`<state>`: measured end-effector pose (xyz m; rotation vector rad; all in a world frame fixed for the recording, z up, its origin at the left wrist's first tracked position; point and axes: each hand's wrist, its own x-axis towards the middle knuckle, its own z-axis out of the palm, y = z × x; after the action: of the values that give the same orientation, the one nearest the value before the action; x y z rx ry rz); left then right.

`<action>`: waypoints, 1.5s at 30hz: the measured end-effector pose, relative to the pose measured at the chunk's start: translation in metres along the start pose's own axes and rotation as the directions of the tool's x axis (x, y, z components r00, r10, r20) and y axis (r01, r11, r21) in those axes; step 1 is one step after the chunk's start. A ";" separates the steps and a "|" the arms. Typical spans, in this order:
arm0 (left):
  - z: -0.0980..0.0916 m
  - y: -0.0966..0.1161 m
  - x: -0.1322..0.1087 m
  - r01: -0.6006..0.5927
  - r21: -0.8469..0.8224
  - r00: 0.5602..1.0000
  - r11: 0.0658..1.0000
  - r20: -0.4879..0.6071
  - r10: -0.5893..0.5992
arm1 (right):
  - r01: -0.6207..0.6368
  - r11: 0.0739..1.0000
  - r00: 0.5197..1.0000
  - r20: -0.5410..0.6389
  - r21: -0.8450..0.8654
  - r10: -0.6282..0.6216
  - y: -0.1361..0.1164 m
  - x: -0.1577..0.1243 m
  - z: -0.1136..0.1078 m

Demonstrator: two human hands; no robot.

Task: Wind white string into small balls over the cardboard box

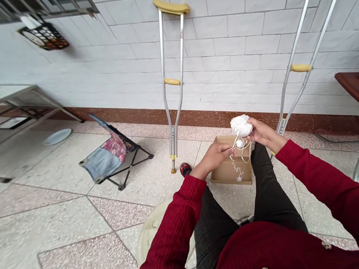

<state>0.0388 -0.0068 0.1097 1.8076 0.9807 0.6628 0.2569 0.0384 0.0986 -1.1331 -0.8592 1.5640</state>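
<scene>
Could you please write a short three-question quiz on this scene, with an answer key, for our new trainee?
1. Short answer: which hand holds the large white yarn ball?
2. True or false: the cardboard box is open.
3. Multiple choice: what colour are the underarm pads on the two crutches?
A) Blue
B) Yellow
C) Black

Key:
1. The right hand.
2. True.
3. B.
</scene>
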 end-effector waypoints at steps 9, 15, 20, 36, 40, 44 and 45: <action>0.005 -0.051 0.009 -0.036 -0.032 0.999 0.999 0.032 0.037 | -0.033 0.926 0.978 0.204 0.375 -0.048 -0.050 -0.037 0.019; 0.009 -0.049 0.004 -0.041 -0.075 0.971 0.996 -0.239 0.022 | 0.080 0.968 0.991 0.087 0.239 -0.104 -0.054 -0.043 0.023; 0.012 0.003 0.004 -0.170 -0.110 0.936 0.979 -0.330 0.125 | 0.149 0.982 0.985 0.069 0.116 -0.157 -0.037 -0.041 0.026; 0.052 -0.025 -0.022 -0.055 -0.242 0.996 0.969 0.059 0.072 | 0.111 0.949 0.994 -0.039 0.295 -0.104 -0.039 -0.041 0.020; 0.046 -0.044 -0.002 -0.081 -0.042 0.997 0.996 -0.025 0.080 | -0.008 0.967 0.993 0.117 0.254 -0.022 -0.039 -0.065 0.031; 0.024 -0.044 0.021 -0.128 0.157 0.988 0.979 -0.071 0.140 | -0.110 0.984 0.978 0.191 0.139 0.082 -0.029 -0.088 0.029; 0.017 -0.041 0.027 -0.142 0.214 0.984 0.967 -0.071 0.160 | -0.133 0.985 0.974 0.197 0.106 0.110 -0.026 -0.091 0.026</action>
<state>0.0521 0.0177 0.0659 2.0683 1.0075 0.7624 0.2477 -0.0425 0.1532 -0.9776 -0.8218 1.8235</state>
